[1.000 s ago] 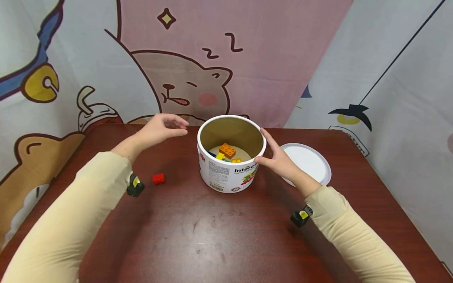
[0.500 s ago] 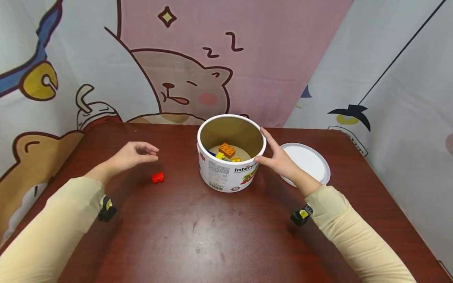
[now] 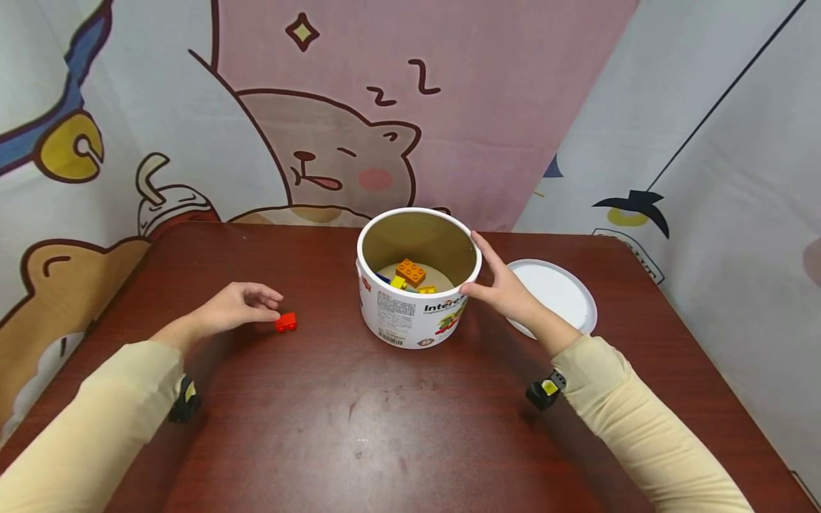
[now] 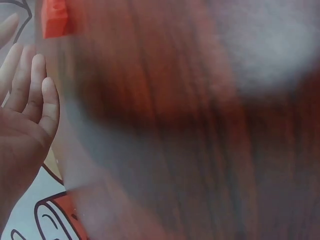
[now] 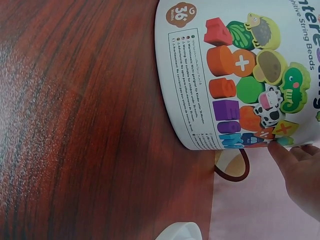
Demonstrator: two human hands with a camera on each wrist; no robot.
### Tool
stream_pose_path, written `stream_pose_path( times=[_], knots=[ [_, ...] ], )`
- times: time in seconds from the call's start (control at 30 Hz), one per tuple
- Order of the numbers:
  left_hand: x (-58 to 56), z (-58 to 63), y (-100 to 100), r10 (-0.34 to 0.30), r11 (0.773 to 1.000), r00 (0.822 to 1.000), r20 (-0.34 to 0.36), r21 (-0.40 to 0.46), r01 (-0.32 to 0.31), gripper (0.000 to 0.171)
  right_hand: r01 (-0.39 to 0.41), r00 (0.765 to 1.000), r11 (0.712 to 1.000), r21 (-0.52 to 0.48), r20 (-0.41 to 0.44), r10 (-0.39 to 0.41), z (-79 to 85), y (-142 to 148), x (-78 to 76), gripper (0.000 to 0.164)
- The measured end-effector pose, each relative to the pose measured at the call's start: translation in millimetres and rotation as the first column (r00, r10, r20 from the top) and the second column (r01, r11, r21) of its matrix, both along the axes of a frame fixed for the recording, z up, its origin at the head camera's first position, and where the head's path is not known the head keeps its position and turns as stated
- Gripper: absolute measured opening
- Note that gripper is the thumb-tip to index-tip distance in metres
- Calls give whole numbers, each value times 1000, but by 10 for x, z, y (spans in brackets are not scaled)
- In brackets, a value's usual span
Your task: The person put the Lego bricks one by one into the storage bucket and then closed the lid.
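Note:
My left hand [image 3: 234, 308] is just left of a small red toy brick [image 3: 286, 323] on the table. Its fingers are loosely bent and the thumb tip is close to the brick; whether they touch is unclear in the head view. In the left wrist view the red brick [image 4: 56, 19] shows beyond the relaxed fingers [image 4: 35, 85], with nothing in them. A white round bucket [image 3: 391, 317] stands upright, its top uncovered. My right hand [image 3: 509, 291] holds its right side at the rim, thumb in front and fingers farther back. Inside lie an orange brick [image 3: 410, 272] and several yellow and blue pieces.
A white round lid [image 3: 558, 292] lies flat on the dark red-brown table [image 3: 359, 427], to the right of the bucket and partly behind the right forearm. A cartoon-printed cloth [image 3: 474, 121] hangs along the table's far edge.
My left hand has come from beside the bucket, left and towards me, then lowered to the red brick. The right hand and the bucket stay in place.

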State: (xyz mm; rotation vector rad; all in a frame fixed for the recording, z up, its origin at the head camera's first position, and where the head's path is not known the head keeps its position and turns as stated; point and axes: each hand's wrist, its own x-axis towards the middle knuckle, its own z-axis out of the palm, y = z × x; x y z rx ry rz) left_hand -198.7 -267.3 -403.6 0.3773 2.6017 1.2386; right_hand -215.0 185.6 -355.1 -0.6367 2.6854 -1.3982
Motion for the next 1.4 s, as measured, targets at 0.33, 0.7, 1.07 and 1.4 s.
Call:
stream_pose_path(
  times=[0.33, 0.7, 1.07, 1.4],
  knots=[
    [19, -99, 19, -58, 998, 998, 22, -36, 59, 40, -6, 1000, 1000, -8, 1, 6, -9, 0, -5, 110],
    [3, -128, 88, -115, 986, 993, -19, -120, 112, 35, -8, 1000, 1000, -16, 0, 8, -25, 7, -14, 109],
    [-39, 36, 98, -76, 992, 997, -32, -101, 72, 32, -7, 1000, 1000, -18, -6, 7, -22, -2, -12, 108],
    [-133, 348, 148, -41, 994, 998, -42, -106, 36, 32, -5, 1000, 1000, -15, 0, 5, -23, 3, -17, 106]
  ],
)
